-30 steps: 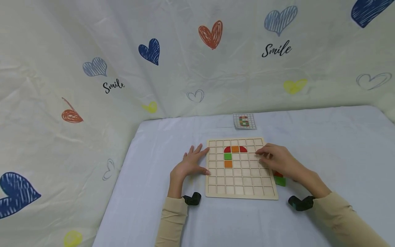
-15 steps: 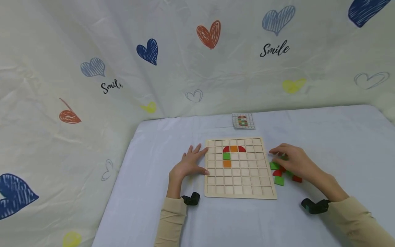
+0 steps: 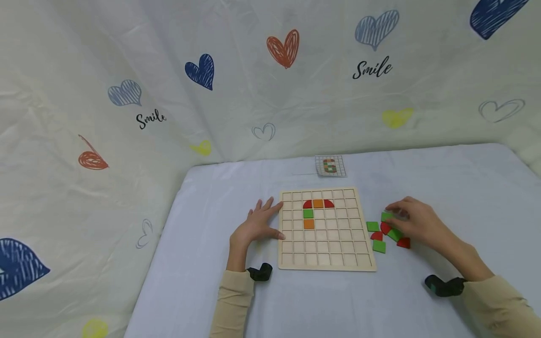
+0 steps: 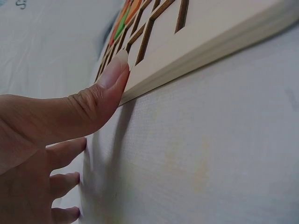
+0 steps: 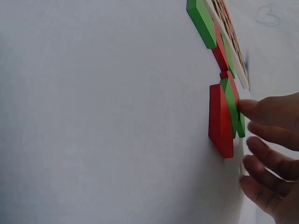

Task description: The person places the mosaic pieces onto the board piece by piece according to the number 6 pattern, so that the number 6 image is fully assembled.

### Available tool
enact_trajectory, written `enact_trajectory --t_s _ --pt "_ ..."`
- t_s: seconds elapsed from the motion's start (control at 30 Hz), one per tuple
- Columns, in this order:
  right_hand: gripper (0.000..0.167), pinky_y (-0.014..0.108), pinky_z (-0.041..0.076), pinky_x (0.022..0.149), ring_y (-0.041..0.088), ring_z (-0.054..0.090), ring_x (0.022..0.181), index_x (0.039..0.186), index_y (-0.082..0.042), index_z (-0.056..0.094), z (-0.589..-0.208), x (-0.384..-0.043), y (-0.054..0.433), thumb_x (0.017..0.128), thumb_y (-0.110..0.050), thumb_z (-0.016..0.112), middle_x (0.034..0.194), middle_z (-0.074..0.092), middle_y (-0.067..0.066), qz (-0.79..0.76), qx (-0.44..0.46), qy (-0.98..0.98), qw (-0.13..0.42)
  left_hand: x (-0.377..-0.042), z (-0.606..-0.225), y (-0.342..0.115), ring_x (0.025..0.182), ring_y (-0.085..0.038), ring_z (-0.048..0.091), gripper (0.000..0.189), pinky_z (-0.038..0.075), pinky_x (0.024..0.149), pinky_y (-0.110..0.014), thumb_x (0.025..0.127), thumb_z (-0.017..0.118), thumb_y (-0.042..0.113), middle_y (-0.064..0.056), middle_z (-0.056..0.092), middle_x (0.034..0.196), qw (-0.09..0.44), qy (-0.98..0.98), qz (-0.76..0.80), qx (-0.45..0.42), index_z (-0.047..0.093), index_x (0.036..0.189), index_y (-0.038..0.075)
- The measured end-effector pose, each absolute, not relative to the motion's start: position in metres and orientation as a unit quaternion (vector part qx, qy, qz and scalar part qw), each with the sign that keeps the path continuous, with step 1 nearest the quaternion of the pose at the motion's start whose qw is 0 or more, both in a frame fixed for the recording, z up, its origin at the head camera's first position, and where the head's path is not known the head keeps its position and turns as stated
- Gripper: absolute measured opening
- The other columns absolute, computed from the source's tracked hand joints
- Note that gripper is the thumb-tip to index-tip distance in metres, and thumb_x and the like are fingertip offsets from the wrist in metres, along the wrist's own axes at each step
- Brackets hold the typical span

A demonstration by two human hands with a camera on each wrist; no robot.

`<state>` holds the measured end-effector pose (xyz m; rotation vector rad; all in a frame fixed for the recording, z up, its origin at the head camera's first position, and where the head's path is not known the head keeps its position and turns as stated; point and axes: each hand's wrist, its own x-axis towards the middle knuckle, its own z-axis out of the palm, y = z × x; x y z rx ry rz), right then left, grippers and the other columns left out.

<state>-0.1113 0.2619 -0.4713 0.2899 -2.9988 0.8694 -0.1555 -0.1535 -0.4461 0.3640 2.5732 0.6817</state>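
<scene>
My left hand (image 3: 253, 225) spreads its fingers at the left edge of a wooden grid board (image 3: 327, 269). In the left wrist view its thumb (image 4: 110, 77) rests on the board's border. On the board lie two red quarter-round tiles with an orange square tile (image 3: 318, 203) between them, then a green square tile (image 3: 308, 213) and another orange tile (image 3: 309, 224) below. To the board's right, my right hand (image 3: 416, 223) hovers at a loose pile, thumb and index finger apart around a green tile (image 3: 386, 216). In the right wrist view the thumb tip overlaps green tiles (image 5: 229, 102).
A small pattern card (image 3: 331, 166) lies behind the board. Several red and green tiles, among them a green square (image 3: 379, 246) and a red quarter-round (image 3: 404, 242), lie loose right of the board. A white cloth (image 3: 211, 206) covers the table.
My right hand has moved right, from over the board's right side to the loose tiles, uncovering several of them. The left hand has stayed at the board's left edge.
</scene>
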Motion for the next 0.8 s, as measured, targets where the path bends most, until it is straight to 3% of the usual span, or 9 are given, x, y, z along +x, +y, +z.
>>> enact_trajectory --t_s 0.4,0.5,0.8 --pt "0.028 0.054 0.059 0.079 0.036 0.061 0.09 0.106 0.007 0.068 -0.471 -0.112 0.263 0.084 -0.007 0.08 0.101 0.067 0.022 0.287 0.102 -0.953 -0.01 -0.156 -0.446 -0.153 0.16 -0.037 -0.002 0.1 0.004 0.128 -0.061 0.08 0.09 0.032 -0.005 0.014 0.173 0.224 0.932 0.251 0.132 0.034 0.162 0.026" --pt "0.029 0.053 0.06 0.079 0.034 0.063 0.088 0.107 0.006 0.067 -0.472 -0.114 0.261 0.085 -0.007 0.08 0.098 0.069 0.02 0.298 0.1 -0.949 -0.013 -0.157 -0.446 -0.153 0.16 -0.037 -0.003 0.1 0.004 0.128 -0.062 0.079 0.09 0.031 -0.005 0.014 0.173 0.225 0.932 0.253 0.132 0.034 0.162 0.025" --pt "0.032 0.045 0.062 0.076 0.03 0.069 0.089 0.119 0.0 0.073 -0.472 -0.114 0.252 0.087 -0.001 0.077 0.11 0.073 0.02 0.3 0.135 -0.944 0.016 -0.156 -0.445 -0.153 0.161 -0.036 -0.003 0.1 0.003 0.128 -0.061 0.08 0.089 0.031 -0.004 0.013 0.173 0.228 0.932 0.251 0.13 0.033 0.163 0.025"
